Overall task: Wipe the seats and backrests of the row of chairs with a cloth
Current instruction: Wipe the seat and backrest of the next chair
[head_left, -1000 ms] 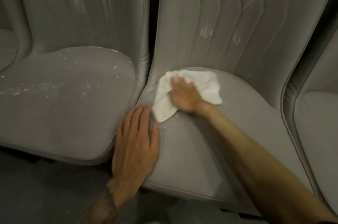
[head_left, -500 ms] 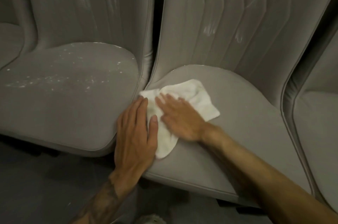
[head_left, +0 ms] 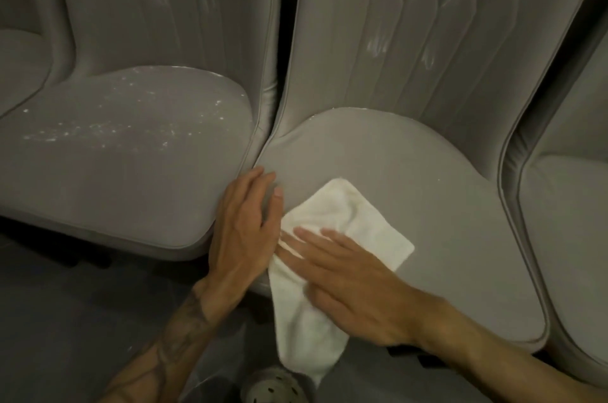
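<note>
Now | right hand [head_left: 355, 284] flat on cloth [head_left: 345, 212] | left hand [head_left: 243, 231] flat on seat [head_left: 444, 221]

A dark grey floor [head_left: 65, 320] fills the view from seven to eight o'clock. At six o'clock, cut by the bottom edge, sits the pale grey toe of a perforated clog [head_left: 274, 386], dotted with small round holes.
</note>
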Demonstrator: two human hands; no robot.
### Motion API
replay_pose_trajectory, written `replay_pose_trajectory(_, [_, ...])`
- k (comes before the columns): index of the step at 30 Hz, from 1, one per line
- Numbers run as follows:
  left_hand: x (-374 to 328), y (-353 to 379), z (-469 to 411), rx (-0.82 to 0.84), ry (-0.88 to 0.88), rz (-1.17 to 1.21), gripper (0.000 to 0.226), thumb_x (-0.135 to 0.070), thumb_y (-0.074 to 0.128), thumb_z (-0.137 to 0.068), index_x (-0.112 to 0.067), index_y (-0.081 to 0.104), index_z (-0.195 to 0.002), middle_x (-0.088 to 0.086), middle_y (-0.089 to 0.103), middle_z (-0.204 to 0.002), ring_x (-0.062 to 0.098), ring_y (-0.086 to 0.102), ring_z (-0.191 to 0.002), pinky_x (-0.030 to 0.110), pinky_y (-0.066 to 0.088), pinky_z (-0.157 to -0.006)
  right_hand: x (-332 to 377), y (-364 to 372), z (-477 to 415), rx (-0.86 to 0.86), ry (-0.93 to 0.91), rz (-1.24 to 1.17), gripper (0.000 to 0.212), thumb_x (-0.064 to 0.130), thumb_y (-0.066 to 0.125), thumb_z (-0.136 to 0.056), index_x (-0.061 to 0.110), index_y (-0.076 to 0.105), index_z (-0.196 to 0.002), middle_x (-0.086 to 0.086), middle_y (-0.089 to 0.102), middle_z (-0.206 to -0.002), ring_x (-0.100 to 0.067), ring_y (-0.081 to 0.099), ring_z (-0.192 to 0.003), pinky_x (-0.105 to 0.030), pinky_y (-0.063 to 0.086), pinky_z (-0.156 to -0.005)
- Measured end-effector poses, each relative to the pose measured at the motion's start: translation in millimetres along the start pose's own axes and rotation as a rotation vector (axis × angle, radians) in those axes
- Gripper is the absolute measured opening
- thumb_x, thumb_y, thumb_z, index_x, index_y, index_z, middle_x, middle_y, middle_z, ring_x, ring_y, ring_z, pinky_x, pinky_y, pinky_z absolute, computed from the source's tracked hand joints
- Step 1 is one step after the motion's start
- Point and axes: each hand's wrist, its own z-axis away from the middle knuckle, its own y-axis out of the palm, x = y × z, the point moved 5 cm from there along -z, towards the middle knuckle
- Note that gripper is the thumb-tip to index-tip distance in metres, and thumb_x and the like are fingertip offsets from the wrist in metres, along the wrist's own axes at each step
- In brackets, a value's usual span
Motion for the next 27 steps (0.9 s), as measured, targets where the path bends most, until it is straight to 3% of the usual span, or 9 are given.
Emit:
replay_pose_trajectory(2, [-3.0, 1.8, 1.4, 0.013, 0.04, -0.068, 0.058, -0.051, 0.032, -0.101, -0.017, 0.062, -0.137, 0.001, 0.054, -0.148, 0.018, 0.047, -0.135, 0.029, 0.03, -0.114, -9.1, -4.0, 19.5, -0.026, 0.001, 0.015, 0.062, 0.036, 0.029, -0.11, 0.033, -0.003, -0.163, 0.015, -0.007, -0.171, -0.005, -0.007, -0.157, -0.026, -0.012, -0.125])
replay_pose_trajectory(5, [-2.6, 4.1, 3.4, 0.039, 0.064, -0.142, 0.056, -0.048, 0.033, -0.101, -0.017, 0.061, -0.139, 0.002, 0.054, -0.149, 0.018, 0.046, -0.135, 0.027, 0.027, -0.111, -65.6, -20.7, 11.9, -0.062, 0.176, 0.048, 0.06, 0.033, 0.03, -0.11, 0.027, 0.002, -0.163, 0.007, -0.005, -0.171, -0.009, -0.006, -0.158, -0.03, -0.006, -0.128])
replay_pose_trajectory(9, [-1.7, 6.1, 3.6, 0.043, 0.062, -0.16, 0.053, -0.045, 0.034, -0.103, -0.016, 0.059, -0.141, 0.003, 0.054, -0.147, 0.018, 0.046, -0.133, 0.028, 0.027, -0.111, -162.6, -60.7, -28.5, -0.068, 0.679, 0.012, 0.057, 0.031, 0.023, -0.111, 0.021, 0.001, -0.163, -0.003, -0.005, -0.172, -0.022, 0.001, -0.159, -0.04, 0.006, -0.128])
replay_pose_trajectory(12, [-2.0, 7.7, 3.8, 0.03, 0.07, -0.176, 0.051, -0.043, 0.033, -0.104, -0.016, 0.059, -0.139, 0.004, 0.056, -0.144, 0.02, 0.049, -0.13, 0.035, 0.034, -0.11, -119.2, -38.9, -57.9, -0.091, 0.564, 0.159, 0.058, 0.039, 0.02, -0.11, 0.025, 0.001, -0.163, -0.006, 0.001, -0.172, -0.026, 0.007, -0.158, -0.045, 0.009, -0.125])
replay_pose_trajectory(16, [1.2, 9.6, 2.9, 0.046, 0.07, -0.175, 0.055, -0.047, 0.027, -0.104, -0.018, 0.058, -0.139, 0.004, 0.055, -0.145, 0.022, 0.049, -0.132, 0.039, 0.035, -0.111, -45.8, -1.1, -12.3, -0.106, 0.219, -0.01, 0.059, 0.053, 0.016, -0.105, 0.043, 0.0, -0.161, 0.01, 0.0, -0.172, -0.012, -0.001, -0.158, -0.036, -0.006, -0.125])
replay_pose_trajectory(19, [0.3, 9.3, 2.4, 0.038, 0.068, -0.188, 0.053, -0.046, 0.029, -0.104, -0.018, 0.059, -0.138, 0.004, 0.055, -0.145, 0.024, 0.049, -0.131, 0.044, 0.036, -0.112, -119.4, -29.1, 26.7, -0.122, 0.384, 0.105, 0.056, 0.039, 0.025, -0.11, 0.03, 0.009, -0.163, 0.005, 0.001, -0.171, -0.013, -0.002, -0.158, -0.032, -0.006, -0.125])
replay_pose_trajectory(23, [-3.0, 9.3, 4.0, 0.071, 0.067, -0.235, 0.052, -0.045, 0.033, -0.103, -0.018, 0.059, -0.139, 0.004, 0.054, -0.146, 0.025, 0.048, -0.132, 0.046, 0.037, -0.111, -219.1, -69.2, 47.0, -0.075, 0.845, 0.088, 0.055, 0.029, 0.024, -0.111, 0.02, 0.006, -0.163, -0.005, 0.001, -0.172, -0.024, 0.004, -0.159, -0.047, 0.002, -0.126])
replay_pose_trajectory(25, [-3.7, 10.4, 4.7, 0.092, 0.061, -0.255, 0.051, -0.044, 0.037, -0.102, -0.017, 0.058, -0.14, 0.005, 0.052, -0.148, 0.027, 0.048, -0.134, 0.048, 0.037, -0.112, -205.3, -59.7, 28.4, -0.073, 0.869, 0.122, 0.057, 0.032, 0.02, -0.11, 0.02, 0.003, -0.163, -0.006, -0.002, -0.172, -0.026, 0.004, -0.159, -0.055, 0.007, -0.125])
replay_pose_trajectory(27, [-4.1, 10.4, 4.8, 0.095, 0.063, -0.269, 0.051, -0.044, 0.039, -0.102, -0.017, 0.058, -0.141, 0.006, 0.052, -0.149, 0.028, 0.047, -0.135, 0.049, 0.036, -0.113, -160.4, -33.8, 10.4, -0.075, 0.711, 0.158, 0.059, 0.039, 0.012, -0.108, 0.024, -0.001, -0.163, -0.004, -0.002, -0.172, -0.024, 0.002, -0.159, -0.051, 0.004, -0.127])
